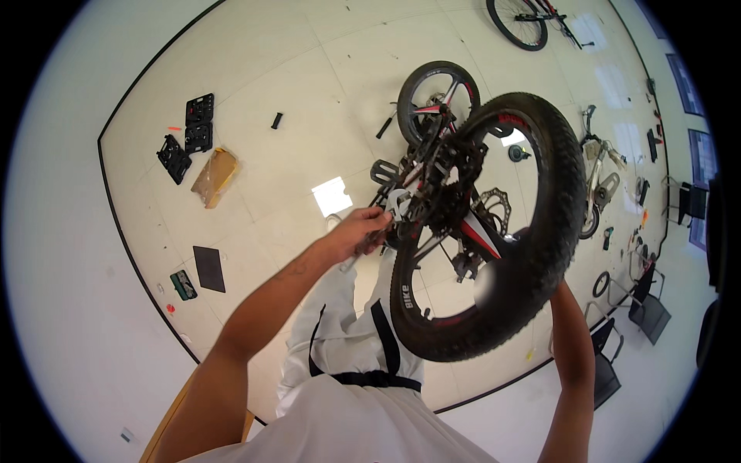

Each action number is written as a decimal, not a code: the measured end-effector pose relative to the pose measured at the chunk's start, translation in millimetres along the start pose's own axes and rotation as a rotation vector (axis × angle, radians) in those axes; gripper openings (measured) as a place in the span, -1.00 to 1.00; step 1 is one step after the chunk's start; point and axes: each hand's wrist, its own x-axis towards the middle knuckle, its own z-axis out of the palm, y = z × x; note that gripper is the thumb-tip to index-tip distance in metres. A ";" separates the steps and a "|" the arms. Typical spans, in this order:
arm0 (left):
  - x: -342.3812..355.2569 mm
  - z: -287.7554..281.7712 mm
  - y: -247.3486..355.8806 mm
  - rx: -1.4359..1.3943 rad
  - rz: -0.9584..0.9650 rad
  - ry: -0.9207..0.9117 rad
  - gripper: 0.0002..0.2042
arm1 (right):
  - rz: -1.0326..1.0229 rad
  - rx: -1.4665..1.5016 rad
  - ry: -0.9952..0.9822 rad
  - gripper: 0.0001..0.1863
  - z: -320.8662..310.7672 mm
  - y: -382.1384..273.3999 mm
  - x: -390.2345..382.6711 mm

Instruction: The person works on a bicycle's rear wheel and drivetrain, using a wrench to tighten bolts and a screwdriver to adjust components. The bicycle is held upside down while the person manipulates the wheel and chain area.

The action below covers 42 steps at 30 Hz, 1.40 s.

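Note:
A bicycle stands upside down in front of me, its thick black tyre (567, 185) closest to me. Its black and red frame (480, 234) carries white stripes. Beyond it shows the other wheel (409, 83), with a disc rotor (494, 207) nearer in. My left hand (361, 233) is closed around a slim silver wrench-like tool (349, 261), beside the hub and the dark gear parts (455, 166). Behind the near tyre's right side goes my right forearm (573, 339); the tyre hides that hand and its fingers. A pedal (384, 172) sticks out left of the frame.
Black tool cases (199, 123) and a yellow-brown packet (216, 177) lie on the tiled floor at left, near a dark flat panel (208, 268) and a green box (184, 285). Another bicycle (525, 23) stands far off. Bike parts (598, 174) and chairs (650, 309) are at right.

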 end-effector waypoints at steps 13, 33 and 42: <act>50.2 -10.7 -3.1 0.106 0.018 -0.387 -0.55 | 0.050 -0.083 -0.065 -0.79 4.5 7.0 -9.3; 48.7 10.8 -19.7 0.225 0.188 -0.174 -0.62 | -0.014 -0.010 -0.070 -0.84 6.9 13.9 -10.3; 65.2 -10.0 -13.7 -0.054 0.041 -0.245 -0.73 | 0.028 -0.047 -0.068 -0.83 -2.3 -1.7 -9.4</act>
